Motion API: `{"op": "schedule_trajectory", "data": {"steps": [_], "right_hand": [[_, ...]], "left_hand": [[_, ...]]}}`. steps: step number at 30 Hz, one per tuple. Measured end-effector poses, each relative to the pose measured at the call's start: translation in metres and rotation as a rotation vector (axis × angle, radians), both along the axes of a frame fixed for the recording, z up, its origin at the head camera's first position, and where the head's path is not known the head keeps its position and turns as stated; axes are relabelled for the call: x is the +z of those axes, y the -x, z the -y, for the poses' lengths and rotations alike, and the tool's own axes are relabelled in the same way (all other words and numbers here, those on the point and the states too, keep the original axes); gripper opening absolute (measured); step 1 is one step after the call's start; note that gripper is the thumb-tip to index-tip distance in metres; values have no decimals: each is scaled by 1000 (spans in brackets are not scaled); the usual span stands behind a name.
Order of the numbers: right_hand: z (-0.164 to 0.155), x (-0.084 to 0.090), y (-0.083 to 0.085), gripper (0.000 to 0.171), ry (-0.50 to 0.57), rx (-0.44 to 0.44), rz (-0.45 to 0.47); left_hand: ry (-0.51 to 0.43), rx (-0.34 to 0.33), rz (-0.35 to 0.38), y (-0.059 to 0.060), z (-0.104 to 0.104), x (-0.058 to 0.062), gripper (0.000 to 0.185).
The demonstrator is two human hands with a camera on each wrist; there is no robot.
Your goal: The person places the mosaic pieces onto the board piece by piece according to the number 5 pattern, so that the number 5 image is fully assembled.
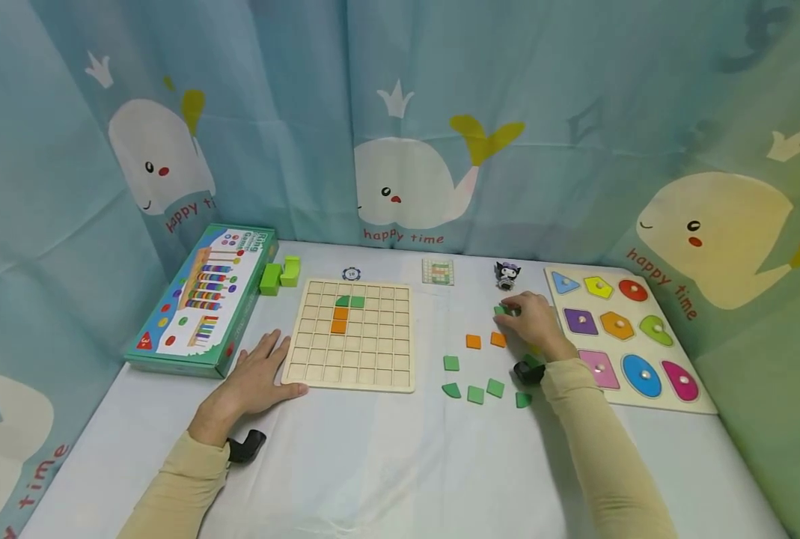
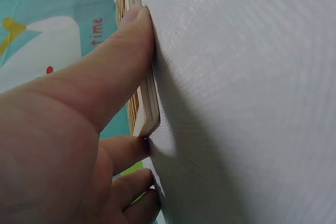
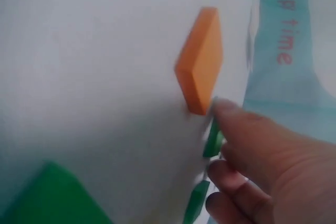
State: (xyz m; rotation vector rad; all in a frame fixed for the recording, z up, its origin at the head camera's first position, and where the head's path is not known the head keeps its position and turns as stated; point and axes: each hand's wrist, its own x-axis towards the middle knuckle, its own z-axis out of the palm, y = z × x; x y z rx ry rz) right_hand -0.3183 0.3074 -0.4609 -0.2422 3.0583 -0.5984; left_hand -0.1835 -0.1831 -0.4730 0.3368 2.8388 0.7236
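My left hand (image 1: 254, 380) rests at the near left corner of a wooden grid board (image 1: 373, 358), thumb along its front edge, straight fingers by its left side. In the left wrist view the thumb (image 2: 121, 51) touches the board's edge (image 2: 149, 100). On the board sit two orange square tiles (image 1: 339, 320), a green square tile (image 1: 358, 302) and a green rounded tile (image 1: 342, 300). On the right, my right hand (image 1: 537, 323) pinches a green tile (image 3: 212, 140) between thumb and fingers, low at the table. An orange tile (image 3: 202, 59) lies just beside the thumb.
Several loose green tiles (image 1: 475, 394) and an orange tile (image 1: 473, 341) lie right of the board. A shape puzzle (image 1: 605, 367) is at far right, a small figurine (image 1: 507, 275) and pattern card (image 1: 438, 272) behind. Green blocks (image 1: 271, 279) stand near a game box (image 1: 200, 299).
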Motion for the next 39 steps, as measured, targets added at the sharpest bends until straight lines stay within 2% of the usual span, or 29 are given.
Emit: {"op": "schedule_trajectory", "data": {"steps": [5, 11, 14, 23, 31, 39], "right_hand": [[-2, 4, -1, 35, -18, -1, 28], [2, -3, 2, 30, -94, -14, -8], [7, -6, 3, 31, -93, -21, -36], [34, -8, 8, 29, 66, 57, -119], [71, -1, 13, 29, 128, 124, -127], [107, 3, 15, 30, 202, 185, -74]], "left_hand": [[-3, 1, -10, 1, 1, -1, 95], [4, 3, 0, 1, 1, -2, 95], [3, 5, 4, 1, 1, -1, 95], [-14, 11, 8, 0, 0, 0, 95], [-7, 10, 12, 1, 0, 0, 96], [7, 5, -2, 0, -1, 2, 95]]}}
